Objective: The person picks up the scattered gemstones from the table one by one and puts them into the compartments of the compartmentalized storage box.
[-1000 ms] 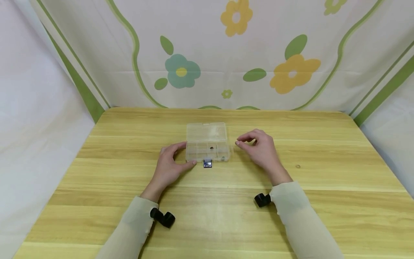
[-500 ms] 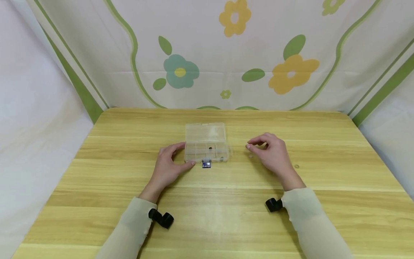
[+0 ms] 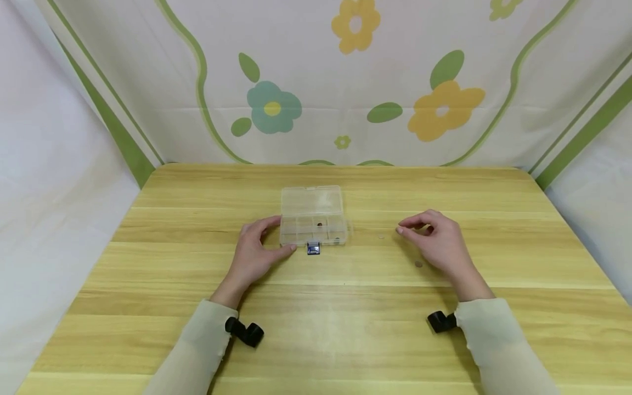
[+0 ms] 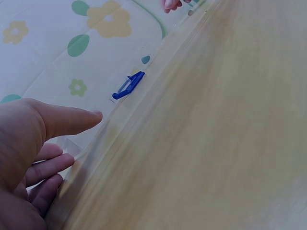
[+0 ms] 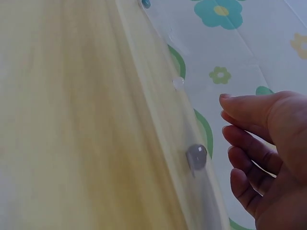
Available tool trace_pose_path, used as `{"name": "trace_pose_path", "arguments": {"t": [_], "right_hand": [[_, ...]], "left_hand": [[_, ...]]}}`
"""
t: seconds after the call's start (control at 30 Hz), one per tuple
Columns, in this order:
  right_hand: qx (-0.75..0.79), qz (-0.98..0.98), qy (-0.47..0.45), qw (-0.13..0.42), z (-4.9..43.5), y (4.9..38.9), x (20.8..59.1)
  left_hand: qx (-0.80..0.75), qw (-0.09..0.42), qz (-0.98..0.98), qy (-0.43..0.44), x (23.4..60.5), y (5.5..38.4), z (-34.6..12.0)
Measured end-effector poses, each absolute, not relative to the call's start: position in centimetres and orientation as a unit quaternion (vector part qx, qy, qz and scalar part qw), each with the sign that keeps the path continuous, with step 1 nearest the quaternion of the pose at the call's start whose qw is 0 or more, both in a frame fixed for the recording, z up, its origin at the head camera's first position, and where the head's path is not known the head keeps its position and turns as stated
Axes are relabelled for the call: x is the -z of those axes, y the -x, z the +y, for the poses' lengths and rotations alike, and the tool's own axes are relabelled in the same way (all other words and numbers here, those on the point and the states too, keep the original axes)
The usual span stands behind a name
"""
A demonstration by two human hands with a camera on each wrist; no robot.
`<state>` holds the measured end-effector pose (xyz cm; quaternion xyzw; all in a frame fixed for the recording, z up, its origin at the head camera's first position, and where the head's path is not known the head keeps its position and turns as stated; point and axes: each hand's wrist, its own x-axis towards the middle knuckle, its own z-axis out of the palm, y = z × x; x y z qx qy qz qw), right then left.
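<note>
A clear plastic compartment box (image 3: 326,243) lies on the table with its lid (image 3: 311,201) swung back. My left hand (image 3: 254,252) holds its left end, thumb at the front edge and fingers along the side. A dark reddish-brown bead (image 3: 319,224) and a teal bead (image 3: 337,240) sit in separate compartments; a blue latch (image 3: 313,248) juts from the front. Right of the box, my right hand (image 3: 434,238) hovers above the table, thumb and index tips close together, nothing visible between them. Near it lie a small clear bead (image 5: 178,83) and a larger grey bead (image 5: 196,156).
The wood-grain table (image 3: 316,329) runs back to a white flowered cloth (image 3: 316,137). Black wrist cameras hang under both sleeves, the left one (image 3: 245,332) and the right one (image 3: 441,322) just over the tabletop.
My right hand has moved right and toward me, away from the box. The clear and grey beads have come into sight, while a small ring-like thing farther right is now hidden. My left hand stays.
</note>
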<state>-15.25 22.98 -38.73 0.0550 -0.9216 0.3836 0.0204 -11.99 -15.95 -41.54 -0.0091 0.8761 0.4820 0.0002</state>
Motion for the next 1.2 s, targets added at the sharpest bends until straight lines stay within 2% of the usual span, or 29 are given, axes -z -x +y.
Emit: {"name": "trace_pose_path", "arguments": {"t": [0.57,0.9,1.2], "right_hand": [[-0.387,-0.920,-0.049,-0.029,27.9,12.2,39.1],[-0.408,-0.909,-0.070,-0.051,28.3,11.7,39.5],[-0.386,-0.917,-0.094,-0.032,28.5,12.8,40.1]], "left_hand": [[-0.481,-0.002,0.876,0.012,41.4,11.8,-15.9],[-0.475,0.002,0.880,0.004,41.4,12.2,-16.0],[-0.474,-0.001,0.880,-0.013,40.8,14.0,-15.7]]}}
